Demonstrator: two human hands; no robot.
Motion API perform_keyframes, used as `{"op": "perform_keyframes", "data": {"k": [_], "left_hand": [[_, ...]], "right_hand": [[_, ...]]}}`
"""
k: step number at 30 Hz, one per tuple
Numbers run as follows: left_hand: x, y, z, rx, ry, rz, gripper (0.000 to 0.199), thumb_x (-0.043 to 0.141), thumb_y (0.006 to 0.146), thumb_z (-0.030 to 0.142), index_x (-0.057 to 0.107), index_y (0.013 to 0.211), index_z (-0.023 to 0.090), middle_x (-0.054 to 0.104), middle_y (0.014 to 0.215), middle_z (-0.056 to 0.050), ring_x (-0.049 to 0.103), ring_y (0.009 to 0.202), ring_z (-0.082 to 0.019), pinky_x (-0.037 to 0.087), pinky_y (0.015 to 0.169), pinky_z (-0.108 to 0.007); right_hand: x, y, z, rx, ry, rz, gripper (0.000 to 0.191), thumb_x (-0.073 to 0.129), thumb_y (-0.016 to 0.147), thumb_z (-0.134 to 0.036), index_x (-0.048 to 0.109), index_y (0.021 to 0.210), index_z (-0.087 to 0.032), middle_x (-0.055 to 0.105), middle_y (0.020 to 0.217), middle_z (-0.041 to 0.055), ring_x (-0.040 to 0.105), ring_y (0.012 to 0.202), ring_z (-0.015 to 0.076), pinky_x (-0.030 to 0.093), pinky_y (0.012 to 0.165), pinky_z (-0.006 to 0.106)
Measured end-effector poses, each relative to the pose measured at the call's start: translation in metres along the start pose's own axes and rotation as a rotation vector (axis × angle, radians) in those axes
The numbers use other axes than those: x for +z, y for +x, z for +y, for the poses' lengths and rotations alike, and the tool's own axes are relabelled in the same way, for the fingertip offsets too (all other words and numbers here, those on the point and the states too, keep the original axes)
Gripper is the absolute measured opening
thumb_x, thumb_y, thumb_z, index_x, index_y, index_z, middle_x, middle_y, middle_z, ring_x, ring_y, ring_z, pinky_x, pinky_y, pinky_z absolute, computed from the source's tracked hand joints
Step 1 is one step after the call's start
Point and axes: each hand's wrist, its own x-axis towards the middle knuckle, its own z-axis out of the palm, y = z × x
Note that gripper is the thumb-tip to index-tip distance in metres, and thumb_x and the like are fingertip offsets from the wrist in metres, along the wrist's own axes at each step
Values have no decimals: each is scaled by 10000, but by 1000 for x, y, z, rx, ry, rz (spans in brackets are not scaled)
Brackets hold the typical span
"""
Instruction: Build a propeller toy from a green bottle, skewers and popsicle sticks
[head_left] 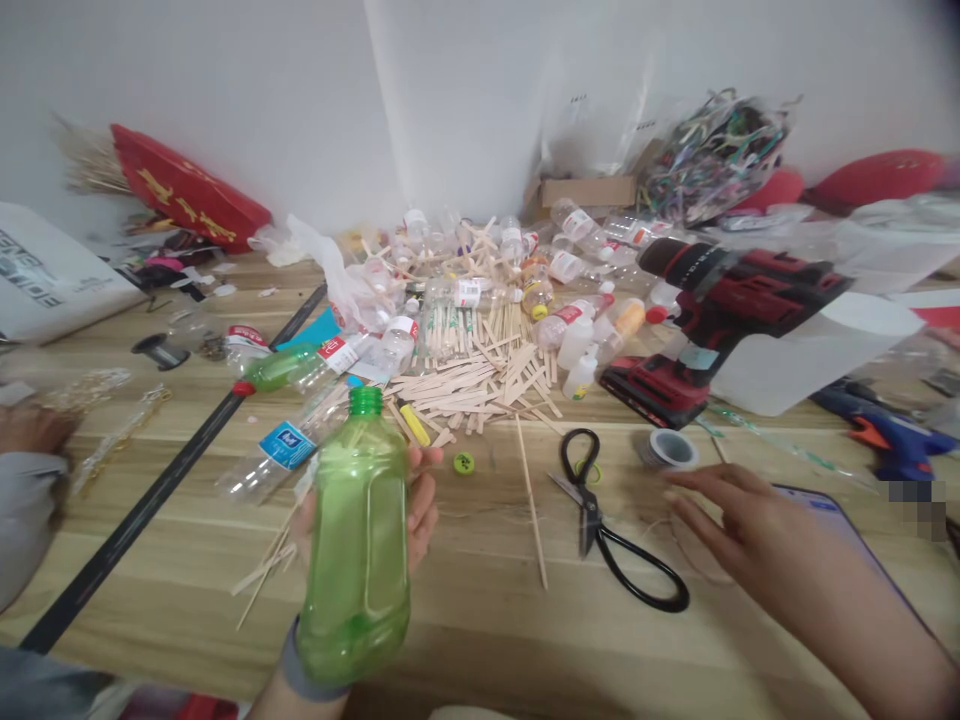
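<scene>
Green bottle (360,560), neck up; left fingers (422,503) curled around it, probably for steadiness. Right fingers (709,484) slightly parted, apparently empty, near scissors (591,514).

Glossy, see-through plastic forms the green bottle (360,550) I watch from afar through the head camera, its smooth walls moulded into panels, over a tabletop (480,640) of smooth, grained wood with a soft sheen. I also see matt, bare wooden sticks (465,390), shiny clear plastic bottles, scissors (591,515) with metal blades and smooth, glossy black handles, a drill (750,290) cased in matt plastic, and a dull cardboard box (587,192).
</scene>
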Motion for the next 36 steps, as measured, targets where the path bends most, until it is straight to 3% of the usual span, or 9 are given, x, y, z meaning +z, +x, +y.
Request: {"op": "perform_keyframes", "data": {"k": [2, 7, 10, 14, 18, 24, 27, 30, 36], "left_hand": [[7, 4, -7, -3, -20, -14, 608, 653, 686, 598, 738, 1064, 130, 707, 1119, -122, 522, 610, -100, 543, 632, -206], [29, 11, -21, -91, 27, -16, 573, 599, 721, 595, 761, 1032, 142, 702, 1144, -107, 414, 541, -72, 475, 522, -178], [32, 13, -31, -148, 41, -48, 631, 576, 709, 643, 754, 1067, 155, 716, 1112, -98, 375, 522, -73, 424, 474, -182], [30, 16, -47, -237, 36, -105, 657, 559, 699, 678, 776, 1016, 145, 728, 1073, -135, 322, 490, -73, 359, 444, -201], [27, 17, -60, -335, 80, -114, 519, 531, 759, 583, 793, 950, 177, 752, 988, -118, 332, 467, -74, 354, 457, -210], [20, 23, -67, -395, 12, -78, 509, 546, 757, 580, 785, 930, 166, 752, 886, -76, 465, 478, -70, 412, 477, -201], [14, 22, -66, -437, -18, -22, 518, 685, 663, 596, 783, 932, 164, 747, 762, -64, 540, 499, -87, 446, 471, -182], [9, 14, -65, -425, 77, 80, 455, 727, 695, 536, 779, 963, 172, 756, 775, -69, 652, 625, -142, 513, 553, -206], [10, 7, -65, -281, 280, 174, 429, 651, 799, 494, 704, 1089, 182, 741, 982, -109, 688, 938, -292, 549, 792, -387]], "right_hand": [[3, 0, -23, -74, 155, 60, 258, 491, 904, -352, 706, 883, -210, 703, 912, 115, 685, 763, 250, 508, 661, 354], [17, 10, -88, -129, 604, -177, 297, 449, 939, -319, 680, 788, -206, 614, 701, 32, 560, 610, 152, 401, 537, 261], [31, 20, -103, -2, 816, -202, 311, 503, 906, -413, 665, 767, -186, 536, 645, 3, 470, 581, 134, 334, 533, 258], [45, 28, -101, 284, 1324, -481, 450, 612, 809, -594, 579, 669, -167, 394, 524, -59, 320, 496, 85, 216, 479, 226], [50, 27, -99, 518, 1644, -598, 431, 819, 623, -514, 596, 703, -154, 459, 546, -61, 344, 493, 60, 226, 489, 194], [52, 25, -97, 559, 1738, -550, 391, 829, 637, -449, 585, 707, -151, 511, 568, -42, 368, 500, 57, 261, 497, 183], [50, 27, -93, 535, 1781, -417, 359, 803, 686, -437, 599, 741, -147, 604, 700, -5, 335, 473, 41, 243, 463, 190], [46, 31, -87, 530, 1767, -287, 373, 807, 681, -444, 564, 739, -166, 575, 668, -37, 278, 425, 32, 187, 419, 197], [45, 30, -77, 343, 1311, -19, 315, 680, 806, -476, 550, 758, -193, 470, 581, -60, 364, 469, 83, 264, 456, 219]]}}
